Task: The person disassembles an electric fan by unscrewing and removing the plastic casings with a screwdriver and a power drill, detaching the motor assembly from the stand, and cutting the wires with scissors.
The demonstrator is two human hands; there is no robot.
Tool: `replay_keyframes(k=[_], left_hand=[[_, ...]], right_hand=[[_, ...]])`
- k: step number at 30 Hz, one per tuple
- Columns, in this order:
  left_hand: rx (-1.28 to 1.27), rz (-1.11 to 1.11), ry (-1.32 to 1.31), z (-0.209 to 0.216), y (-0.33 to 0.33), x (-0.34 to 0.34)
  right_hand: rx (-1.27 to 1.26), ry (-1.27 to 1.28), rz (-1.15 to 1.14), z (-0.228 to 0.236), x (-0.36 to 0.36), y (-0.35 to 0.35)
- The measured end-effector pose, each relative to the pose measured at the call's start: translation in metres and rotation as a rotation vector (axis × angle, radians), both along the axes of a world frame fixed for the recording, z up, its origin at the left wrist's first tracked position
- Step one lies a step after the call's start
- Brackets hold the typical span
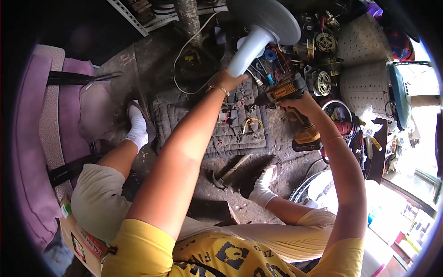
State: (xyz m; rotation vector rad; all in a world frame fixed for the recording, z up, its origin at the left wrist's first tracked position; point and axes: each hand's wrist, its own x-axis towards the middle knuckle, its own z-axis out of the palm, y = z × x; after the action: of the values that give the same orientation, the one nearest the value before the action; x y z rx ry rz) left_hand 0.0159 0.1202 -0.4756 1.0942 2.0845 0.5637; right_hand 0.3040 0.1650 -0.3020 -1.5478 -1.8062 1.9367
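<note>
My left hand (229,81) is wrapped round the near end of a pale grey tubular stand (250,51). Its wide round grey base (272,18) tilts up at the far end. In my right hand (301,105) is a yellow-and-black cordless drill (287,88), gripped by the handle, its chuck pointing left toward the middle. The drill's tip is apart from the stand. Beneath both arms lies a dirty quilted mat (180,113) with small parts and a short yellow wire (253,121) on it.
A hammer (230,171) lies on the floor between my feet. Motor parts (320,82), a blue spool (270,55) and wires crowd the far right. Perforated metal drums (364,87) stand beyond them. A white cable (175,69) loops near the mat. A purple chair (37,138) is at left.
</note>
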Motion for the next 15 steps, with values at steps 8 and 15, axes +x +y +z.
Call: replay_keyframes(k=[8,15], left_hand=[[0.341,0.228,0.076,0.009,-0.063,0.024],[0.719,-0.137,0.031,0.029,-0.125,-0.004]], right_hand=[[-0.192,0.002,-0.061,-0.008,-0.012,0.019],[-0.107,-0.270,0.113,0.024,-0.029,-0.017]])
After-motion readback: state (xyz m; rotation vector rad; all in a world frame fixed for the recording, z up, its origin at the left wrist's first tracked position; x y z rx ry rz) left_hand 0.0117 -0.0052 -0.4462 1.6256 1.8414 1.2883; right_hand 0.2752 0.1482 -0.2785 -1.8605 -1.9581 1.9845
